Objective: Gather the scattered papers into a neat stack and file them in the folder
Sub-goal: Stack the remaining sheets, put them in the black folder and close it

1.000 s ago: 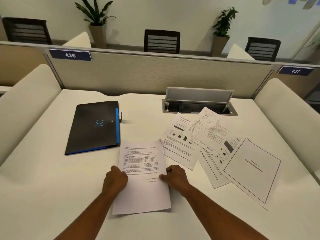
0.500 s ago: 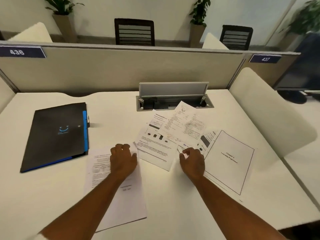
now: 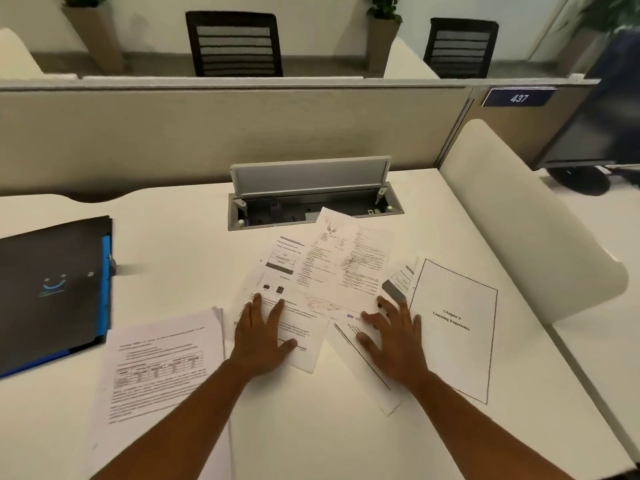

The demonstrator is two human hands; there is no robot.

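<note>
Several printed papers (image 3: 346,268) lie fanned and overlapping on the white desk (image 3: 173,244). My left hand (image 3: 261,336) lies flat, fingers spread, on the nearest sheet of the pile. My right hand (image 3: 393,336) rests flat on the sheets beside it, left of the framed "Chapter" title page (image 3: 457,327). A small stack of text pages (image 3: 156,368) sits apart at the lower left, untouched. The black folder (image 3: 52,289) with a blue edge lies shut at the far left.
An open cable tray (image 3: 311,202) with its lid raised is set into the desk behind the papers. A beige partition (image 3: 242,133) closes the back, and a curved white divider (image 3: 519,220) bounds the right side. A monitor (image 3: 588,133) stands beyond it.
Both hands have left the text page at the lower left and moved right and forward onto the scattered pile, fingers now flat. The view has swung right.
</note>
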